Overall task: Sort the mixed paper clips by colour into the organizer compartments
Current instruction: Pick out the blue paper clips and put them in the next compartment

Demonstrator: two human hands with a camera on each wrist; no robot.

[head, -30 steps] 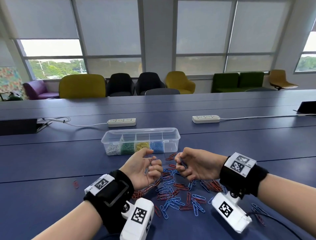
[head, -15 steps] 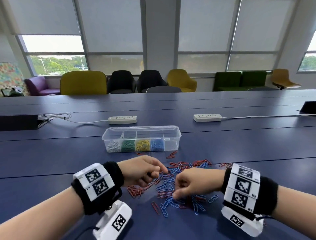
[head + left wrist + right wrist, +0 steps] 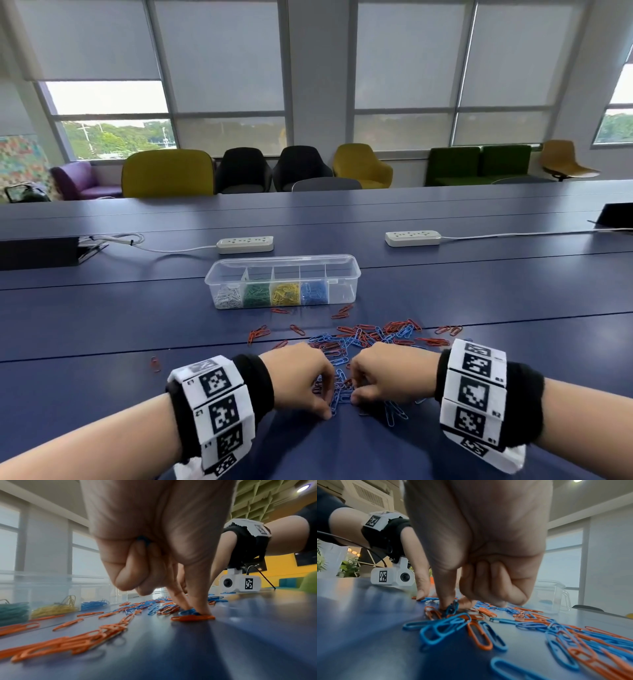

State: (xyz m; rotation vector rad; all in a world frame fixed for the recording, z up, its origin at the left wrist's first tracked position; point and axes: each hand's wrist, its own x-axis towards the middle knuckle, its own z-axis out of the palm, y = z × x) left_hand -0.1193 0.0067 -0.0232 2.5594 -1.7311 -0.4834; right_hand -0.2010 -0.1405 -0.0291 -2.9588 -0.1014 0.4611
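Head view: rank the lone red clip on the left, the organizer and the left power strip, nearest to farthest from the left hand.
1. Lone red clip, just left of the left hand.
2. Organizer, ahead, past the mixed pile.
3. Left power strip, behind the organizer.

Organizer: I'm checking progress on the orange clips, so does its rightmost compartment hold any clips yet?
No. In the head view the organizer's rightmost compartment looks clear, while the orange clips lie loose on the table.

Both hands, the left hand (image 3: pixel 301 378) and right hand (image 3: pixel 383 375), have dropped onto the clip pile (image 3: pixel 363 339), fingertips pinching.
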